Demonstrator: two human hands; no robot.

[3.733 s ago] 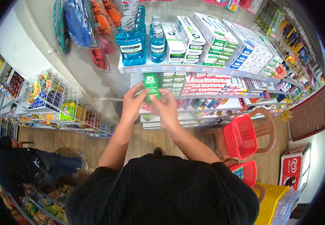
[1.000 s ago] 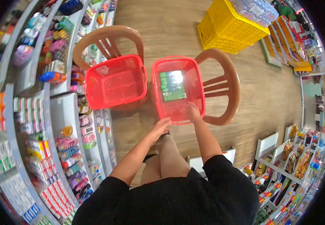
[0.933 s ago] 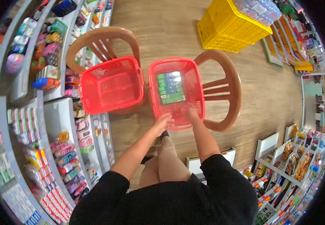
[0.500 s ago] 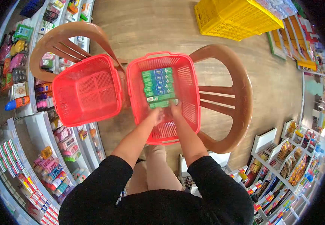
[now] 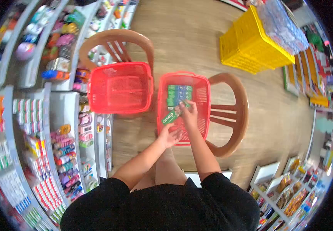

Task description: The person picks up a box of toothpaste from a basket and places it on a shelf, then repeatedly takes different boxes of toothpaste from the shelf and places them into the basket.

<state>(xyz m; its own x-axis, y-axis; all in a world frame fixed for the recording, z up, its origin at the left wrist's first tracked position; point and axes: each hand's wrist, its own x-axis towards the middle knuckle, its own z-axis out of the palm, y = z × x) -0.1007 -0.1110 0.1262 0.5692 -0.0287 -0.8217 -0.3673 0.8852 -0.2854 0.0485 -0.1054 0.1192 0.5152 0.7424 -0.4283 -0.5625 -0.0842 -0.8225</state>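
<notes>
My right hand (image 5: 190, 114) grips the upper right end of a green toothpaste box (image 5: 169, 117) marked "closeup", holding it tilted above a red basket. My left hand (image 5: 169, 137) is turned palm up with its fingers apart, its thumb close to the box's lower left end. Below, in the red basket (image 5: 206, 115), several green-and-blue boxes (image 5: 179, 92) lie in a neat row; my hands and the held box cover part of it. This basket rests on a brown plastic chair (image 5: 243, 109).
A second red basket (image 5: 120, 88) sits on another brown chair (image 5: 116, 32) to the left. Shelves (image 5: 74, 52) full of packaged goods line the left side. A yellow crate (image 5: 251, 42) with wrapped bottles (image 5: 283, 25) stands at the upper right, and snack racks (image 5: 289, 188) at the lower right.
A toothpaste box has been lifted out of the basket in my right hand and turned at a slant. My left hand has drawn back and opened palm up. The view has shifted left.
</notes>
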